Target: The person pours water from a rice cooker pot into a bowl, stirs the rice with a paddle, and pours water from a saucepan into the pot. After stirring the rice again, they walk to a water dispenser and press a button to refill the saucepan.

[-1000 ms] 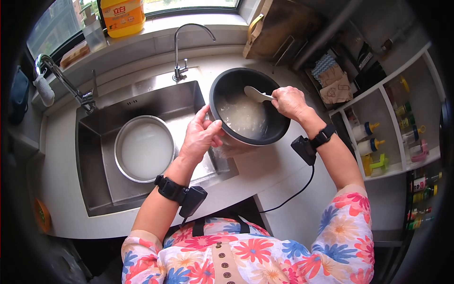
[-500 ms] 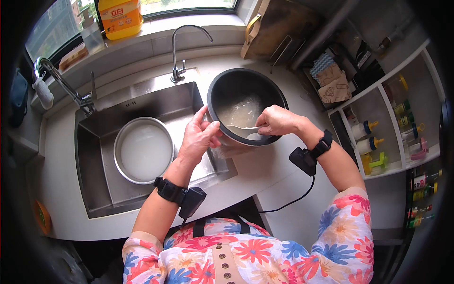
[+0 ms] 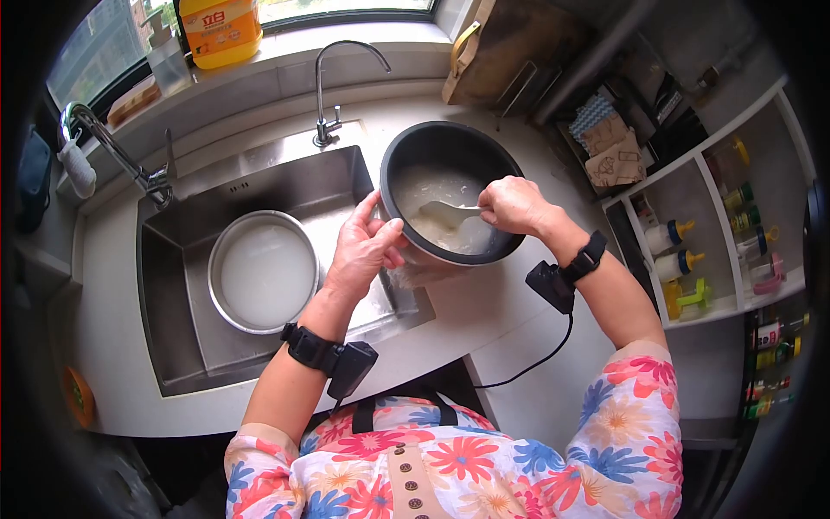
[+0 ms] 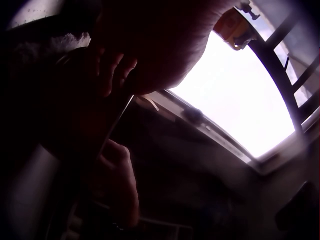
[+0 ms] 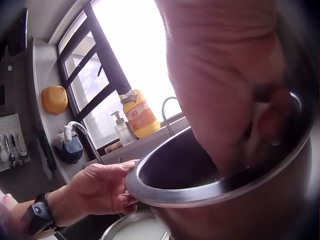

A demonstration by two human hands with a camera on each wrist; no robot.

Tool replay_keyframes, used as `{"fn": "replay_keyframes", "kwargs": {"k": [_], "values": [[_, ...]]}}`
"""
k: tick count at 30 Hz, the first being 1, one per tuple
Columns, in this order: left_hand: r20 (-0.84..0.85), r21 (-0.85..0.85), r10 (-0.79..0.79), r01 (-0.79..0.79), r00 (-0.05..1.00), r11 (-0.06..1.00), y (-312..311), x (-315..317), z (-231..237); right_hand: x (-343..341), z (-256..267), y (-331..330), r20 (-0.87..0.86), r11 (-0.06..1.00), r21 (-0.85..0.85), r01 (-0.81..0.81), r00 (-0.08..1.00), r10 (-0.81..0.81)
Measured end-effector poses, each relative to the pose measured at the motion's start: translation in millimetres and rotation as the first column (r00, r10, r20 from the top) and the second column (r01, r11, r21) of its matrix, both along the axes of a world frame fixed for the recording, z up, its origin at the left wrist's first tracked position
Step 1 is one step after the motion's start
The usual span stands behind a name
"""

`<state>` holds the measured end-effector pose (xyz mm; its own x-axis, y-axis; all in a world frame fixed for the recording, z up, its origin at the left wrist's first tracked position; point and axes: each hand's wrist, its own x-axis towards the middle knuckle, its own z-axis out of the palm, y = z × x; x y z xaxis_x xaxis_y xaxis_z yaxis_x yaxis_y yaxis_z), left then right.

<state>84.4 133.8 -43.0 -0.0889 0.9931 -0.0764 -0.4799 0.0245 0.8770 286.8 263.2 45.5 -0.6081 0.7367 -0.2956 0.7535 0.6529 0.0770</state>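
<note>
Your right hand (image 3: 519, 208) pinches the spoon (image 3: 443, 212), its head left of those fingers (image 3: 488, 201) inside the pot (image 3: 458, 147); your left hand (image 3: 361, 251) grips the rim (image 3: 388, 201).

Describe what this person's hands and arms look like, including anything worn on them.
The left hand and right hand are ungloved. Each wrist has a black strap carrying a boxy black device; a thin black cable trails from the right one. The short sleeves are white with pink, blue and beige flowers, edged in plain beige.
</note>
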Motion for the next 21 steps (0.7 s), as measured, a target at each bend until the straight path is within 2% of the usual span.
{"fn": "replay_keyframes", "kwargs": {"k": [4, 6, 8, 10, 12, 14, 16, 17, 18, 20, 21], "values": [[-0.008, -0.01, 0.008, -0.008, 1.0, 1.0, 0, 0, 1, 7, -7, 17, 0.009, 0.988, 0.149, 0.031, 0.999, -0.033], [-0.005, -0.015, 0.012, -0.012, 1.0, 1.0, -1, 1, 2, 9, 1, 19, -0.004, 0.986, 0.152, 0.065, 0.998, -0.065], [-0.012, -0.011, 0.009, -0.009, 1.0, 1.0, 0, -1, 2, 11, 7, 21, -0.166, 0.976, 0.191, 0.102, 0.984, -0.07], [-0.021, -0.007, 0.001, -0.001, 1.0, 1.0, -1, 1, 3, 14, 4, 25, -0.168, 0.967, 0.235, 0.096, 0.984, -0.057], [-0.021, -0.019, 0.011, -0.011, 1.0, 1.0, -1, 1, 5, 12, 2, 25, 0.056, 0.975, 0.201, 0.094, 0.993, -0.107], [-0.02, -0.011, 0.007, -0.007, 1.0, 1.0, 0, 0, 4, 7, 9, 15, 0.06, 0.989, 0.136, 0.064, 0.996, -0.073], [-0.016, -0.004, 0.003, -0.003, 1.0, 1.0, 0, 0, 2, 3, 16, 8, 0.117, 0.997, -0.081, 0.022, 0.993, -0.012], [-0.015, -0.009, 0.008, -0.008, 1.0, 1.0, 0, 0, 2, 6, 14, 10, 0.063, 0.991, -0.124, -0.045, 0.997, 0.053], [-0.015, -0.013, 0.013, -0.014, 1.0, 1.0, 0, 0, 3, 5, 16, 8, 0.064, 0.991, -0.123, -0.045, 0.997, 0.053], [-0.013, -0.009, 0.012, -0.012, 1.0, 1.0, -1, 0, 3, -1, 22, 4, 0.038, 0.907, -0.411, 0.093, 0.996, -0.085], [-0.012, -0.008, 0.009, -0.009, 1.0, 1.0, 0, 0, 3, -1, 19, 4, -0.011, 0.878, -0.47, 0.089, 0.994, -0.106]]}}
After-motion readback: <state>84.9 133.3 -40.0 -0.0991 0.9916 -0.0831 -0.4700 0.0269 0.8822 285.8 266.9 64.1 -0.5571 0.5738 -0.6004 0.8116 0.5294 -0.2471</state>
